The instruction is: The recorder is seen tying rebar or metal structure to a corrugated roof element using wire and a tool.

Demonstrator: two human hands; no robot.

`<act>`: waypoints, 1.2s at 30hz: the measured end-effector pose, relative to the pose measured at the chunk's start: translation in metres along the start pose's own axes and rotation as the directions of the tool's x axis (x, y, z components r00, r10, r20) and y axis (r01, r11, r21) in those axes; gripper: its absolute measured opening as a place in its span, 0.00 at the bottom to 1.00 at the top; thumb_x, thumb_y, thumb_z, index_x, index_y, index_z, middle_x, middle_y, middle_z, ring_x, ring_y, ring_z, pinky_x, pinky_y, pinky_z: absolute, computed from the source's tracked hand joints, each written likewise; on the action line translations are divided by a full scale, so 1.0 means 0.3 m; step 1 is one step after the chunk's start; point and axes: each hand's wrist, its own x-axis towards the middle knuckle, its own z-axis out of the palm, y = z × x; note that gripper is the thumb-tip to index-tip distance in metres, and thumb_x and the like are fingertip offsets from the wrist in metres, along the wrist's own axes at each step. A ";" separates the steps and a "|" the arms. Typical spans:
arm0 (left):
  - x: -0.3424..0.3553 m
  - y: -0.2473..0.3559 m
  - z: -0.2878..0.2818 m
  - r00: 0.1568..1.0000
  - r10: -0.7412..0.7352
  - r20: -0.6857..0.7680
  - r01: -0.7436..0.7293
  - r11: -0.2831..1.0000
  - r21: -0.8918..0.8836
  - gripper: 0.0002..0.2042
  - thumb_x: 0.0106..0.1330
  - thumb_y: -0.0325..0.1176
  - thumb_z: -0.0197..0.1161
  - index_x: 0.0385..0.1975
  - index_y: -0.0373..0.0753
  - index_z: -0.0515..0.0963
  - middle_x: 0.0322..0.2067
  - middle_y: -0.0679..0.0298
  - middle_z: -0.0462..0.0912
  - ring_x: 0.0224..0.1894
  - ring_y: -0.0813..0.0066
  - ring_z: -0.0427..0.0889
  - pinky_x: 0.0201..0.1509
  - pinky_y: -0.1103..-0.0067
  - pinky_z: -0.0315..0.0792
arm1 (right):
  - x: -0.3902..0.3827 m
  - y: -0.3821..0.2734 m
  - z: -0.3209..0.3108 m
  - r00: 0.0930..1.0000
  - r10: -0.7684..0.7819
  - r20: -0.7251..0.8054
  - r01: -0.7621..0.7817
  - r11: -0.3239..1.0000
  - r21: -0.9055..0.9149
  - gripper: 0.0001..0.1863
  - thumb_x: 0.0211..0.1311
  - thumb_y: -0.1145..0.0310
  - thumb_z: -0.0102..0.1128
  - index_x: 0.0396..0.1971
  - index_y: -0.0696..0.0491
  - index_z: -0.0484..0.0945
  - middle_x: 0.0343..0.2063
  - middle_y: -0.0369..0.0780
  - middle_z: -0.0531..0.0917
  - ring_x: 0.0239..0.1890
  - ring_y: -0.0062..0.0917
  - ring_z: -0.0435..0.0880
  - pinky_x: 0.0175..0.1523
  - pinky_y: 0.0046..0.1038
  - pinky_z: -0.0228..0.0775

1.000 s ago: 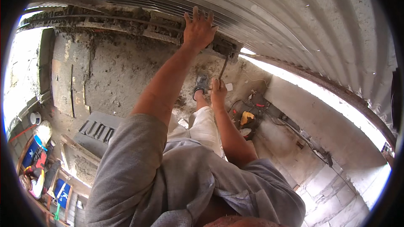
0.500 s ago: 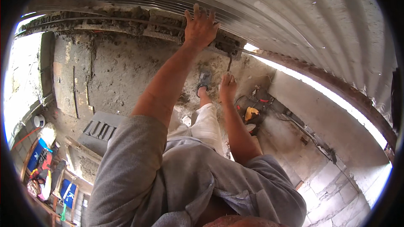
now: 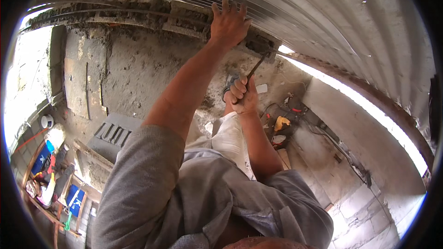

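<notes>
My left hand (image 3: pixel 228 25), its fingers spread, reaches up against the ribbed underside of the corrugated metal sheet (image 3: pixel 360 27) beside a rough mortar-caked beam (image 3: pixel 184 20). Lower and to the right, my right hand (image 3: pixel 244 94) is closed round a dark thin metal bar (image 3: pixel 254 68), whose upper end reaches the beam near the sheet's edge. A grey-shod foot shows just behind my right hand, above the rough concrete floor.
A grey slotted block (image 3: pixel 108 138) and a board (image 3: pixel 90 154) lie at lower left. A co-worker (image 3: pixel 44 189) is among wooden frames and blue panels. A yellow tool (image 3: pixel 281 122) and cables lie on the right, beside a plastered wall (image 3: pixel 360 124).
My left hand has shifted slightly up and right along the sheet. My right hand has turned, its curled fingers now showing, and the bar leans farther right at its top.
</notes>
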 end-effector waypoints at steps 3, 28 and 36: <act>0.010 0.012 -0.010 1.000 0.001 0.026 -0.001 1.000 0.001 0.28 0.73 0.53 0.46 0.68 0.45 0.62 0.63 0.54 0.68 0.72 0.50 0.51 0.69 0.44 0.48 | -0.015 0.012 0.043 0.998 -0.068 -0.006 0.068 0.998 -0.004 0.23 0.63 0.41 0.58 0.30 0.49 0.73 0.18 0.31 0.67 0.21 0.20 0.68 0.23 0.26 0.62; -0.007 -0.026 0.005 0.999 0.024 -0.032 -0.025 0.999 -0.045 0.28 0.72 0.53 0.47 0.65 0.41 0.67 0.60 0.49 0.72 0.70 0.45 0.57 0.65 0.42 0.54 | -0.254 -0.436 0.353 0.822 -0.312 0.477 -0.242 -0.949 -0.203 0.16 0.60 0.57 0.61 0.42 0.51 0.78 0.27 0.45 0.82 0.32 0.43 0.84 0.41 0.44 0.76; -0.006 -0.035 0.027 0.996 0.035 -0.085 -0.038 0.999 -0.033 0.29 0.72 0.53 0.47 0.65 0.41 0.67 0.59 0.46 0.73 0.69 0.43 0.59 0.65 0.42 0.54 | -0.235 -0.436 0.240 0.919 -0.388 0.072 -0.373 -0.913 -0.169 0.17 0.62 0.55 0.61 0.36 0.55 0.80 0.24 0.49 0.82 0.33 0.42 0.85 0.39 0.41 0.76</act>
